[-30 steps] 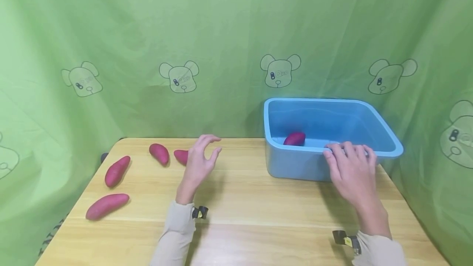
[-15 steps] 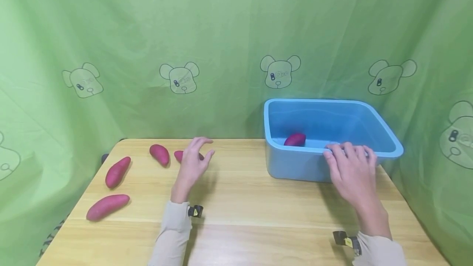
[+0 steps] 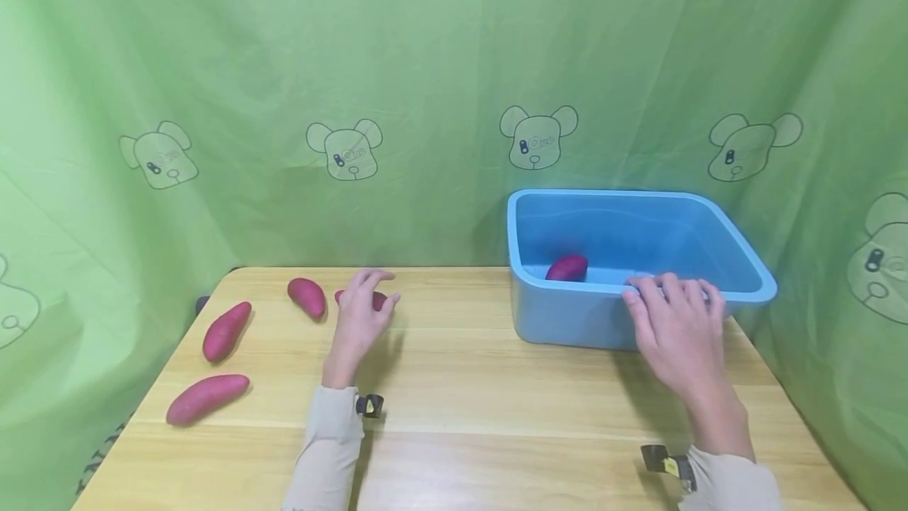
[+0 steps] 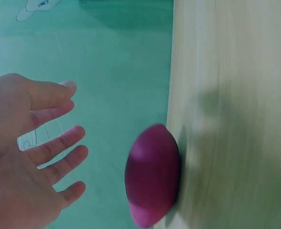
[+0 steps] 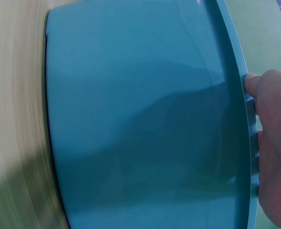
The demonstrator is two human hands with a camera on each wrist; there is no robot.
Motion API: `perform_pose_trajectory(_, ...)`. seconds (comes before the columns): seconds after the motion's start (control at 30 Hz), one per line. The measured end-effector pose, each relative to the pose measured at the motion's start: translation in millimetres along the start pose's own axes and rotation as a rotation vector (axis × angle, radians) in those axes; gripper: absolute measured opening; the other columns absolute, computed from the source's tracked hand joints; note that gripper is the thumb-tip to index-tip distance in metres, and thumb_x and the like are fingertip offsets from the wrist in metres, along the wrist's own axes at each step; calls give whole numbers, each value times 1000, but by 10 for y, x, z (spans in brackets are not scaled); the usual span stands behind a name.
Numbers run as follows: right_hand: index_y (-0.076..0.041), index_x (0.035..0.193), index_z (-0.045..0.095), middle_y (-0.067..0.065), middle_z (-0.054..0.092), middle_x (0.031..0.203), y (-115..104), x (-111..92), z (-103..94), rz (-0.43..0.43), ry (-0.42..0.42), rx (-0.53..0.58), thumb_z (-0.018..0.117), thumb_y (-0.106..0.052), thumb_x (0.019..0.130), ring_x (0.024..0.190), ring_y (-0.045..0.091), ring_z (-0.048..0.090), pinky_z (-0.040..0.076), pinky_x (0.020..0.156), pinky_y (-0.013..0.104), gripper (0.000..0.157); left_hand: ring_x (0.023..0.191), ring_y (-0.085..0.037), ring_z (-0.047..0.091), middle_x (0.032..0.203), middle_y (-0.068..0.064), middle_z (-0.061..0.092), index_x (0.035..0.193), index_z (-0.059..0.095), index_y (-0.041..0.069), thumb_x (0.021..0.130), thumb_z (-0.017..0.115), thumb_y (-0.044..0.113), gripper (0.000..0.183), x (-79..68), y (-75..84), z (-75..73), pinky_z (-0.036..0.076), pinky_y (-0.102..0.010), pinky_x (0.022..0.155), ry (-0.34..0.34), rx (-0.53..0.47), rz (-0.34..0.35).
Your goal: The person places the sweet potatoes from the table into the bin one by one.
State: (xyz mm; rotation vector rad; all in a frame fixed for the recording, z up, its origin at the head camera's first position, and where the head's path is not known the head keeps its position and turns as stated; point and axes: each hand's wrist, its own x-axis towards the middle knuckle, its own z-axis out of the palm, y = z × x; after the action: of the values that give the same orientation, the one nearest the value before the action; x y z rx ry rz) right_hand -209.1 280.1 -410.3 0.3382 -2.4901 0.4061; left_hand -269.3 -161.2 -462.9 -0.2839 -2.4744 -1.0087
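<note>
My left hand (image 3: 356, 324) hovers just over a purple-red sweet potato (image 4: 152, 176) near the table's back edge, fingers spread and relaxed, holding nothing. In the left wrist view a gap shows between the fingertips and that sweet potato, which the hand partly covers in the head view. My right hand (image 3: 677, 333) grips the near rim of a blue plastic tub (image 3: 567, 314), fingers hooked over the edge and thumb at the rim's outer side. Inside the tub, toward its left, lies another sweet potato (image 3: 567, 267), its lower part hidden by the near wall.
Further sweet potatoes lie left of my left hand: a short one (image 3: 307, 298), a longer one (image 3: 227, 331) and the longest (image 3: 208, 399) nearest the front. A green curtain (image 3: 440, 46) hangs behind and beside the wooden table (image 3: 468, 400).
My left hand has shifted left and slightly down in the head view, coming over the sweet potato at the back. The right hand and the tub have stayed put.
</note>
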Motion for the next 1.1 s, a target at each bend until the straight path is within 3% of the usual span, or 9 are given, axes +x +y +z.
perform_pose_trajectory(0.27, -7, 124, 62, 22, 59, 115, 7, 5, 4, -3, 3, -3, 44, -31, 109, 113, 49, 45, 18, 108, 72, 34, 134, -43, 44, 145, -19, 51, 136, 62, 5, 90, 79, 12, 50, -28, -170, -36, 30, -62, 114, -104, 23, -128)
perform_pose_trajectory(0.57, -6, 124, 62, 22, 59, 116, -6, -1, -3, -2, -5, 5, 44, -30, 109, 113, 48, 45, 17, 108, 73, 34, 140, -44, 38, 151, -22, 46, 142, 57, 5, 89, 80, 15, 59, -37, -281, -22, 19, -60, 121, -146, 54, -140)
perform_pose_trajectory(0.87, -6, 124, 62, 22, 59, 116, -1, 3, -4, 0, -7, 4, 45, -30, 109, 115, 48, 45, 17, 108, 73, 33, 139, -45, 38, 150, -24, 46, 143, 56, 4, 89, 80, 16, 60, -34, -350, 12, 22, -59, 120, -174, 79, -169)
perform_pose_trajectory(1.1, -6, 124, 62, 22, 59, 117, 11, 0, 15, 5, -6, 3, 44, -31, 109, 116, 48, 45, 16, 109, 73, 35, 139, -46, 39, 152, -26, 44, 143, 56, 4, 87, 82, 15, 62, -18, -416, 32, 21, -59, 121, -223, 112, -138)
